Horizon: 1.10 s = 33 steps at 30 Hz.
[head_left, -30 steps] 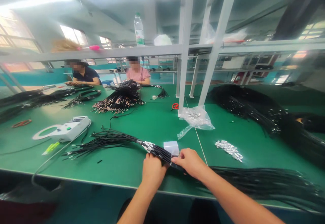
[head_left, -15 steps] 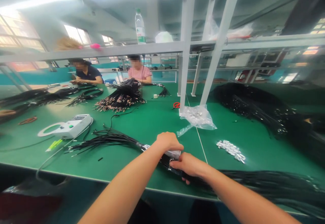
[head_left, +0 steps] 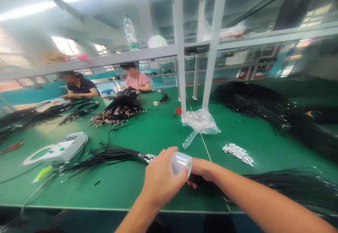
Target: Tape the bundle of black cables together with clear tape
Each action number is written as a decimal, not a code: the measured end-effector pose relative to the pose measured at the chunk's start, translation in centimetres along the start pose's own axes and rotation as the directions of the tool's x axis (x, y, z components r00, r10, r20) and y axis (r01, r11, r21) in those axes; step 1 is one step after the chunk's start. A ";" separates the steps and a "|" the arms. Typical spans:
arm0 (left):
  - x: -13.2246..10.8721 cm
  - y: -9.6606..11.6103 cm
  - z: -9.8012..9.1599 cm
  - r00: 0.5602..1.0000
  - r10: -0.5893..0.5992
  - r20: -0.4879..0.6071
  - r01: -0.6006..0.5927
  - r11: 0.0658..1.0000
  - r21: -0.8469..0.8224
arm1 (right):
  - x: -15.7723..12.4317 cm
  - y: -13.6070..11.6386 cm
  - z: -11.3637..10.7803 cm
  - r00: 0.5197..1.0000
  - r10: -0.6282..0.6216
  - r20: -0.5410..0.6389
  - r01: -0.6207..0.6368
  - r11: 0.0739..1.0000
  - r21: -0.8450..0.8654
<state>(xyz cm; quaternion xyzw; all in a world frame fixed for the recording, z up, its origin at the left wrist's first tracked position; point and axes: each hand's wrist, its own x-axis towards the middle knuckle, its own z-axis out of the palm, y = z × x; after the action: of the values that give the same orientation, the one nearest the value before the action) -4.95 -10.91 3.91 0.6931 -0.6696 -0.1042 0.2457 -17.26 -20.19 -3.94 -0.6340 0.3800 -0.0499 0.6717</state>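
My left hand (head_left: 164, 175) is closed round a translucent roll of clear tape or film (head_left: 181, 161), its hollow end facing me. Just behind the roll, my right hand (head_left: 202, 171) grips a bundle of black cables (head_left: 118, 153), its fingers partly hidden by the roll and my left hand. The cables fan out to the left across the green table, with silvery pieces (head_left: 148, 158) around the bundle beside my left hand. To the right, more black cable lengths (head_left: 280, 182) run under my right forearm.
A white device with a ring (head_left: 64, 147) stands at left. Small silvery parts (head_left: 238, 153) lie in a pile at right, near a clear plastic bag (head_left: 202, 122). Shelf posts (head_left: 179, 67) rise from the table. Larger cable bundles (head_left: 121, 108) lie farther back, where two people sit.
My left hand has turned and now shows the roll upright in its grip. My right hand stays at the bundle. The view has tilted and shifted slightly.
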 end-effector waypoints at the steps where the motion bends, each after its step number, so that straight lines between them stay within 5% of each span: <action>1: -1.0 -0.4 0.2 1.000 -0.002 -0.012 0.002 0.999 -0.045 | 0.1 0.1 -0.3 0.999 0.010 0.037 -0.011 1.000 0.014; 6: -5.7 -3.1 2.7 0.999 -0.038 0.011 0.039 0.991 -0.128 | -0.1 0.7 -2.2 0.978 0.015 0.206 -0.040 0.992 0.116; 11: -7.2 -5.8 5.8 0.978 -0.199 0.058 0.205 0.968 -0.144 | -1.1 -0.2 -3.4 0.966 -0.018 0.257 -0.033 0.981 0.193; 18: -4.1 -4.9 8.0 0.954 -0.289 -0.079 0.242 0.900 -0.363 | -3.2 -2.6 -1.5 0.991 -0.085 0.101 0.074 0.991 0.107; 23: -0.5 -4.7 9.3 0.962 -0.219 -0.163 0.099 0.837 -0.539 | -3.8 -1.9 0.7 0.995 -0.094 0.040 0.094 0.996 0.001; 25: -0.4 -5.0 9.1 0.973 -0.150 -0.175 0.052 0.882 -0.468 | -3.5 -1.1 1.3 0.994 -0.113 0.006 0.113 0.992 -0.046; 28: -2.3 -5.5 7.0 0.987 -0.114 -0.112 0.097 0.985 -0.144 | -2.9 0.2 1.9 0.988 -0.138 -0.061 0.130 0.984 -0.122; 31: -4.5 -5.1 3.5 0.968 -0.249 0.011 0.245 0.959 0.141 | -2.4 1.3 2.3 0.984 -0.148 -0.102 0.127 0.975 -0.184; 33: -4.4 -4.1 1.5 0.969 -0.247 -0.027 0.247 0.946 0.208 | -2.3 1.8 2.6 0.979 -0.165 -0.120 0.136 0.966 -0.218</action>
<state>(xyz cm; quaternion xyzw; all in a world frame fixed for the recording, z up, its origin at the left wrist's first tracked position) -2.40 -7.01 -0.19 0.7936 -0.5847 -0.0628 0.1562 -18.19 -16.47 -4.78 -0.7231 0.3791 -0.1038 0.5680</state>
